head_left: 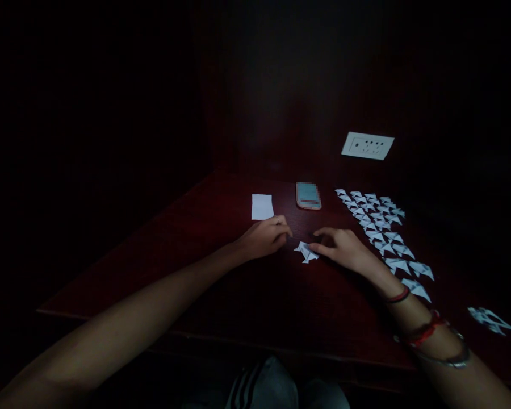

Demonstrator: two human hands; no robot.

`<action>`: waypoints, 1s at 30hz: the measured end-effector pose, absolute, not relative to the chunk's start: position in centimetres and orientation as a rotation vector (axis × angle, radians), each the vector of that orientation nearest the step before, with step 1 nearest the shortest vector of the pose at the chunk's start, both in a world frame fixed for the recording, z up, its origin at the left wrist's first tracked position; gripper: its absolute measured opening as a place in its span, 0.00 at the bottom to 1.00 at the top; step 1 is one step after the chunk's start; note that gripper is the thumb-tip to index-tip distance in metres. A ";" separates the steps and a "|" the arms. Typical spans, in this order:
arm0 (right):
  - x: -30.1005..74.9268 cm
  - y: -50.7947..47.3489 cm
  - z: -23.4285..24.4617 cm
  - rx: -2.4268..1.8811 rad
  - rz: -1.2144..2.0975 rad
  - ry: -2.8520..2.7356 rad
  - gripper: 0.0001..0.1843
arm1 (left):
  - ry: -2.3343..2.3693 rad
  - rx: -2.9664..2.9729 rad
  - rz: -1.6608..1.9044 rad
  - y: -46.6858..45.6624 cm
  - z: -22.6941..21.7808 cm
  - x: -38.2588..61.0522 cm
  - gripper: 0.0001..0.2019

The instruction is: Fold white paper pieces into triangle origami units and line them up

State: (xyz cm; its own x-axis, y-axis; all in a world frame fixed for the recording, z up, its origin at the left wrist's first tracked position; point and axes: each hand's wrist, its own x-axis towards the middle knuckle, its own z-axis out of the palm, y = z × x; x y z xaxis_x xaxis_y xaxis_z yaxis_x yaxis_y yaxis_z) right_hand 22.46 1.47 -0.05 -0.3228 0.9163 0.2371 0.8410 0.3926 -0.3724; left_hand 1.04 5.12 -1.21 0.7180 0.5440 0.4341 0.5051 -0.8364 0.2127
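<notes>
A small folded white paper piece (306,252) lies on the dark red table (255,295) between my hands. My right hand (343,249) rests beside it with fingertips pinching its right edge. My left hand (266,237) sits just left of it, fingers curled in loosely, with nothing visible in them; a ring shows on one finger. A stack of small white paper squares (262,206) lies just beyond my left hand.
Several finished folded paper pieces (383,233) lie in rows to the right, with more (490,320) near the right edge. A phone (308,195) lies face up behind the hands. A white wall socket (367,145) is at the back. The surroundings are dark.
</notes>
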 end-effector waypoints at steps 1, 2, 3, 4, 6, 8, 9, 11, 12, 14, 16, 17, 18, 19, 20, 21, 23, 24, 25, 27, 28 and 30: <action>22.1 1.3 -0.2 -1.526 0.270 -2.255 0.24 | 0.931 2.831 0.782 5.3 -1.4 1.0 0.12; 21.7 1.1 -0.5 -1.528 0.283 -2.265 0.27 | 0.978 2.824 0.794 5.5 -1.6 1.0 0.11; 21.3 0.9 -0.8 -1.531 0.271 -2.265 0.29 | 1.011 2.820 0.796 5.6 -1.8 1.1 0.11; 20.9 0.8 -1.0 -1.534 0.257 -2.269 0.29 | 1.033 2.817 0.793 5.7 -2.0 1.1 0.11; 20.5 0.8 -1.2 -1.493 0.255 -2.287 0.28 | 1.048 2.816 0.774 5.8 -2.3 1.2 0.11; 20.6 0.8 -0.8 -1.398 0.269 -2.323 0.26 | 1.045 2.816 0.765 5.9 -2.4 1.2 0.11; 20.8 0.8 -0.5 -1.337 0.270 -2.344 0.26 | 1.044 2.818 0.767 5.9 -2.4 1.2 0.11; 21.4 0.7 0.4 -1.212 0.234 -2.390 0.25 | 1.046 2.823 0.774 5.9 -2.4 1.2 0.11; 21.6 0.6 0.8 -1.165 0.214 -2.413 0.25 | 1.049 2.823 0.780 5.9 -2.4 1.2 0.11; 22.0 0.5 1.4 -1.085 0.194 -2.457 0.26 | 1.051 2.818 0.787 5.9 -2.4 1.1 0.11; 22.1 0.4 1.6 -1.035 0.184 -2.493 0.25 | 1.045 2.805 0.800 5.9 -2.5 1.2 0.11; 22.1 0.4 1.6 -1.021 0.183 -2.507 0.25 | 1.042 2.798 0.808 5.9 -2.5 1.2 0.11; 22.0 0.5 1.5 -1.017 0.185 -2.516 0.25 | 1.040 2.792 0.814 5.9 -2.5 1.2 0.11; 22.0 0.5 1.3 -1.020 0.192 -2.524 0.25 | 1.040 2.788 0.814 5.8 -2.5 1.2 0.12; 22.1 0.6 1.2 -1.030 0.203 -2.528 0.26 | 1.043 2.788 0.810 5.8 -2.4 1.2 0.12; 22.1 0.7 1.0 -1.045 0.219 -2.531 0.28 | 1.051 2.792 0.801 5.8 -2.4 1.1 0.12; 22.3 0.8 0.9 -1.077 0.259 -2.541 0.30 | 1.080 2.799 0.785 5.8 -2.3 1.1 0.11; 22.4 0.9 0.8 -1.089 0.277 -2.549 0.31 | 1.096 2.800 0.777 5.9 -2.3 1.1 0.11; 22.6 1.0 0.8 -1.095 0.286 -2.557 0.31 | 1.109 2.799 0.772 5.9 -2.3 1.0 0.11; 22.7 1.2 0.8 -1.091 0.276 -2.576 0.29 | 1.122 2.794 0.764 6.0 -2.4 1.0 0.11; 22.7 1.3 0.7 -1.085 0.263 -2.591 0.28 | 1.124 2.792 0.761 6.1 -2.4 1.1 0.11; 22.7 1.6 0.4 -1.071 0.246 -2.626 0.23 | 1.135 2.792 0.760 6.3 -2.6 1.1 0.11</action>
